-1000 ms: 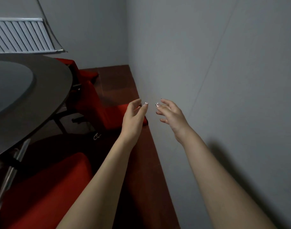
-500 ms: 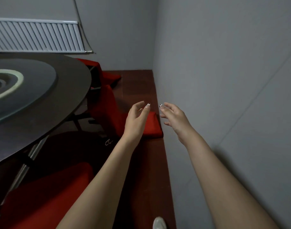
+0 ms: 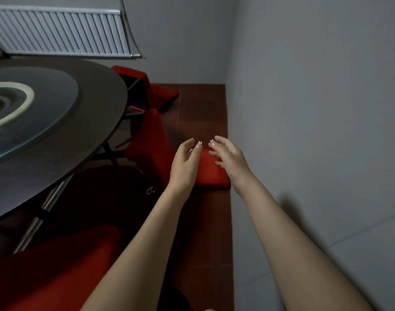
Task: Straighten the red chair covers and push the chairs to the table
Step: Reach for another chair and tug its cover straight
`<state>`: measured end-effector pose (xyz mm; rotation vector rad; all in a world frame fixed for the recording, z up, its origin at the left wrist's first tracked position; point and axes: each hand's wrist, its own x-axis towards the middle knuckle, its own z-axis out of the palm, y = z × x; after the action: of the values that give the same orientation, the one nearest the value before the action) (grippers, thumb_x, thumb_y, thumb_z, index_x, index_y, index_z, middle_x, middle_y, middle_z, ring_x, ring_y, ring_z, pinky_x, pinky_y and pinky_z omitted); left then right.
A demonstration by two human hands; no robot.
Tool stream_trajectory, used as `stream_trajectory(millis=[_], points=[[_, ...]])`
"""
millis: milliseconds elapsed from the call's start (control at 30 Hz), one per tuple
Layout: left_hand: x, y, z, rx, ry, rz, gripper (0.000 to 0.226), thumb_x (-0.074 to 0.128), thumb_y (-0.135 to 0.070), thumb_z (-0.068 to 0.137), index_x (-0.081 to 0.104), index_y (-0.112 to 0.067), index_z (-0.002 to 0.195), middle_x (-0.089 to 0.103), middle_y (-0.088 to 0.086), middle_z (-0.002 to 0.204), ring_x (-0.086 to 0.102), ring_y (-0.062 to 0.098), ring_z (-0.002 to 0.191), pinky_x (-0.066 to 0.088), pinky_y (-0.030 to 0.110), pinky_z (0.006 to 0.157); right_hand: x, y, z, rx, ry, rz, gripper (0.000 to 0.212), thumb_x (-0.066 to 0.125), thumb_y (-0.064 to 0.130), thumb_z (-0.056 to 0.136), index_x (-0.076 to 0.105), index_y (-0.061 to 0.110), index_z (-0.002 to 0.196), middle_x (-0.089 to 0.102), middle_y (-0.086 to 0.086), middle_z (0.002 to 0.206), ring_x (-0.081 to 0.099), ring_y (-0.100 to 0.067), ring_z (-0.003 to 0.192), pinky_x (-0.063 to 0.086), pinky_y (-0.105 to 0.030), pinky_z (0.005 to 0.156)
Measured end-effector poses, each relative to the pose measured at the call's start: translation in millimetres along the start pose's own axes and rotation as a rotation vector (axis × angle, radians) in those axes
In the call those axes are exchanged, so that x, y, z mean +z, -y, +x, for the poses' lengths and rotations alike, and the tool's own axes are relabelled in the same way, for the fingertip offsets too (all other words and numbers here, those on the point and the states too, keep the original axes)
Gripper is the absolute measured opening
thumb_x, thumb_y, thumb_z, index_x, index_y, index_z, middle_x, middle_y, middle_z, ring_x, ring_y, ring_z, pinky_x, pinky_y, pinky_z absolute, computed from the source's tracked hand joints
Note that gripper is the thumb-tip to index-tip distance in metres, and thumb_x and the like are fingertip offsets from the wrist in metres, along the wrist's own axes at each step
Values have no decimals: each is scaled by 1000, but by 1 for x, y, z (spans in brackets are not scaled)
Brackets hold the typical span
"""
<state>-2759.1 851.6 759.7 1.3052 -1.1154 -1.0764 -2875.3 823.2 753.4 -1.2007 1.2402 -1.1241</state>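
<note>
Head: left hand [image 3: 184,163], right hand [image 3: 231,159] (grips spread, empty) near red cover [image 3: 211,175].

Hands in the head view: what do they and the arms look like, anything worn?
The left hand and right hand are bare, with no gloves, rings, watch or bracelets visible. Both forearms show no sleeves. The nails carry pale polish with small whitish decorations; finer detail is too small to tell.
</note>
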Motion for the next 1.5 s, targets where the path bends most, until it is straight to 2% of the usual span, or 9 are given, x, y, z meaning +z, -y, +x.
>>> stream_trajectory(millis=[67, 167, 433, 700, 933, 1100, 1200, 1300, 1500], points=[[0, 6, 12, -5, -11, 4, 44, 48, -35, 96, 45, -17, 136, 47, -4, 138, 44, 6, 122, 38, 31, 105, 2, -5, 15, 20, 19, -8, 43, 53, 35, 93, 48, 22, 133, 61, 9, 114, 58, 0, 100, 45, -20, 78], [-4, 13, 41, -13, -19, 5, 43, 47, -35, 97, 45, -17, 136, 48, -4, 136, 44, 2, 116, 39, 28, 103, 11, -8, 46, 22, 21, -18, 42, 54, 34, 92, 49, 22, 132, 62, 12, 110, 59, -1, 100, 46, -20, 77], [-30, 27, 162, -35, -12, 6, 41, 47, -33, 97, 47, -16, 134, 51, -2, 135, 47, 8, 121, 39, 35, 106, 47, -20, 153, 56, -14, -24, 41, 55, 33, 92, 49, 22, 131, 61, 8, 112, 59, 0, 99, 46, -21, 77], [-48, 43, 265, -77, 27, 18, 40, 48, -35, 96, 49, -17, 132, 52, -2, 132, 48, 6, 116, 40, 29, 102, 75, -29, 242, 106, -67, -19, 41, 57, 34, 91, 49, 26, 131, 59, 21, 102, 57, 5, 99, 45, -15, 74], [-34, 52, 317, -103, 45, 8, 39, 49, -34, 96, 50, -18, 131, 52, -10, 123, 48, 6, 117, 39, 36, 106, 64, -35, 298, 130, -106, -29, 39, 56, 33, 92, 51, 26, 129, 59, 20, 102, 58, 2, 101, 47, -18, 78], [-11, 63, 366, -114, 21, 18, 35, 49, -30, 96, 51, -18, 130, 52, -13, 119, 49, 1, 111, 40, 35, 105, 47, -45, 351, 106, -108, -31, 39, 56, 27, 92, 49, 24, 131, 58, 16, 111, 56, -6, 112, 43, -28, 97], [11, 72, 398, -125, 2, 11, 35, 50, -27, 96, 50, -19, 130, 51, -16, 116, 49, -6, 104, 41, 31, 103, 31, -54, 387, 96, -81, -8, 43, 56, 24, 92, 47, 25, 134, 58, 13, 117, 54, 5, 106, 42, -24, 96], [35, 87, 428, -141, -23, 2, 33, 50, -25, 96, 52, -20, 129, 54, -20, 112, 50, -9, 105, 41, 29, 102, 11, -64, 424, 109, -51, -24, 44, 56, 26, 92, 45, 27, 135, 56, 15, 118, 53, 8, 105, 42, -26, 98], [74, 122, 481, -230, -66, -23, 29, 51, -22, 95, 55, -21, 124, 56, -19, 108, 53, 1, 111, 44, 30, 99, -21, -91, 485, 117, 13, -28, 42, 58, 31, 89, 47, 39, 129, 55, 12, 123, 53, 9, 108, 42, -22, 93]])
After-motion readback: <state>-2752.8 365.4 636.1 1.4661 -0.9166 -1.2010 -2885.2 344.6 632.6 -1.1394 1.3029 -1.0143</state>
